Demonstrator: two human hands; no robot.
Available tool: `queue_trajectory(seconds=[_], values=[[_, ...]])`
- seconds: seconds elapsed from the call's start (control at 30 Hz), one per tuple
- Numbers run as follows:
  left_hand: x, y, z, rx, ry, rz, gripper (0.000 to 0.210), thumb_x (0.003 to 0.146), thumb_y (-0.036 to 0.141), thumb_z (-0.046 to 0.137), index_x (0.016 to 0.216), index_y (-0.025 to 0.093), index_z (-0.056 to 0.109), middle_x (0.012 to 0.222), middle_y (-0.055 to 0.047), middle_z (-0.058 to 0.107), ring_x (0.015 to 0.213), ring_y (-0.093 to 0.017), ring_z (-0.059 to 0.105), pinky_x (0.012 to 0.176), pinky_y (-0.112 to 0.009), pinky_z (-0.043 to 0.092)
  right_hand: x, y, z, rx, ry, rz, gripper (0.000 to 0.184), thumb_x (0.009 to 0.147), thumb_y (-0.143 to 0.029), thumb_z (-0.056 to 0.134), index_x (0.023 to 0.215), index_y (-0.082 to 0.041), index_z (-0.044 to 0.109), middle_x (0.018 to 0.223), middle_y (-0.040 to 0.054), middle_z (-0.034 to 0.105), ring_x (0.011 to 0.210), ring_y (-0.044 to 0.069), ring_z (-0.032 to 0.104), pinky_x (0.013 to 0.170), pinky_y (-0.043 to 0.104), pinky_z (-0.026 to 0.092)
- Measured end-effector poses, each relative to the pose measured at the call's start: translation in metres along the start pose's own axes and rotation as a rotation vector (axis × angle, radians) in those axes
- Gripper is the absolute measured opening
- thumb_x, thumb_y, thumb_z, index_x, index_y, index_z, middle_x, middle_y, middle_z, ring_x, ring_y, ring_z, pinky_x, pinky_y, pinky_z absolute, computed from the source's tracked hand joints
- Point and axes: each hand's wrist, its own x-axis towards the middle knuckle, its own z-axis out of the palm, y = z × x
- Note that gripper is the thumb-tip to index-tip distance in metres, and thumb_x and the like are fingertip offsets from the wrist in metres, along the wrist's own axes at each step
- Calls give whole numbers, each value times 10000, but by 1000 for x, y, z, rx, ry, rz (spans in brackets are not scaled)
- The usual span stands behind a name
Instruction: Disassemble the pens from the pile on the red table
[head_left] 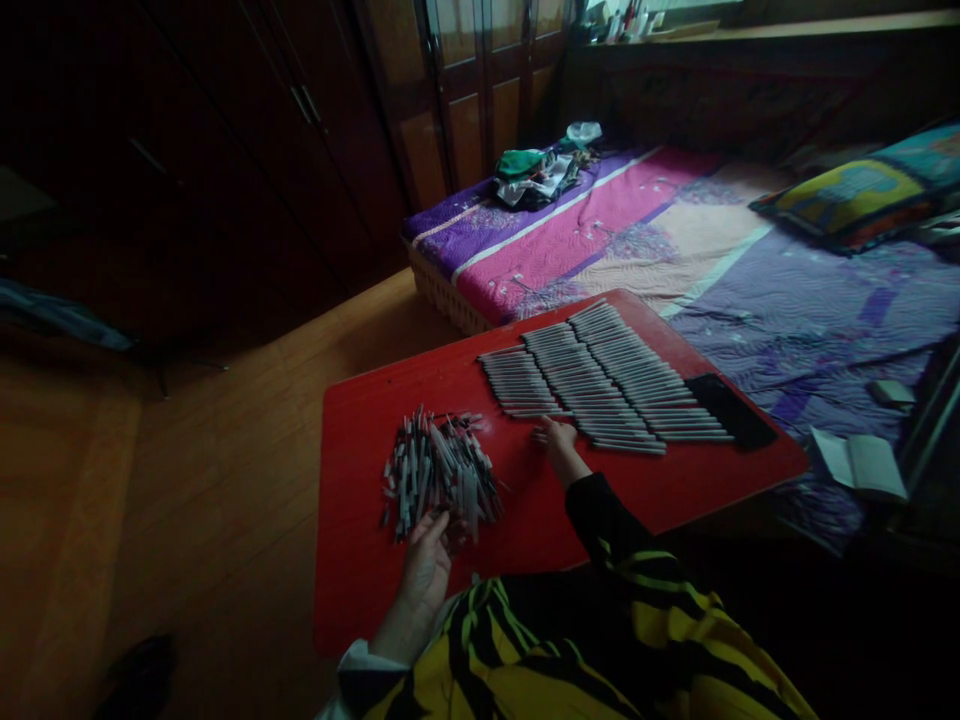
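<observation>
On the red table (360,590), slim grey-white pens (574,365) with dark ends lie side by side in three slanting rows. My right hand (559,445) is at the near end of the left row, its fingers closed on a pen (551,415) there. To the left is a loose heap of grey, clear and black pen parts (439,465). At the heap's near edge is my left hand (429,560), fingers curled together. Dimness and blur hide what those fingers hold.
A flat black object (731,410) lies at the table's right end. Beyond stands a bed (555,250) with folded clothes (536,175), a pillow (862,200) and an open notebook (861,465). Dark wardrobes (300,130) line the left wall above the wooden floor (217,480).
</observation>
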Motion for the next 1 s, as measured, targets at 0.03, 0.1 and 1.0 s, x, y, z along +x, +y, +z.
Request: queue_trajectory(seconds=[0.03, 0.1, 1.0], values=[[1, 1, -2, -3, 17, 4, 139, 776, 51, 521, 887, 128, 551, 742, -48, 669, 597, -121, 640, 516, -204, 485, -7, 4, 3, -77, -22, 8, 304, 870, -313, 507, 1128, -153, 514, 1099, 70, 558, 906, 175, 578, 762, 378, 496], [4, 2, -5, -1, 50, 9, 134, 775, 44, 514, 872, 130, 549, 715, -39, 663, 579, -116, 634, 501, -197, 475, -28, 16, 10, -255, -81, 7, 258, 863, -315, 514, 1036, -128, 557, 963, 54, 609, 784, 147, 601, 682, 320, 504], [40, -29, -26, 524, -10, 137, 286, 646, 308, 619, 854, 135, 525, 710, -53, 643, 509, -111, 587, 424, -175, 385, -101, 47, 34, -1158, -219, -309, 205, 790, -285, 515, 791, -150, 669, 841, 145, 680, 850, 224, 622, 667, 259, 397]])
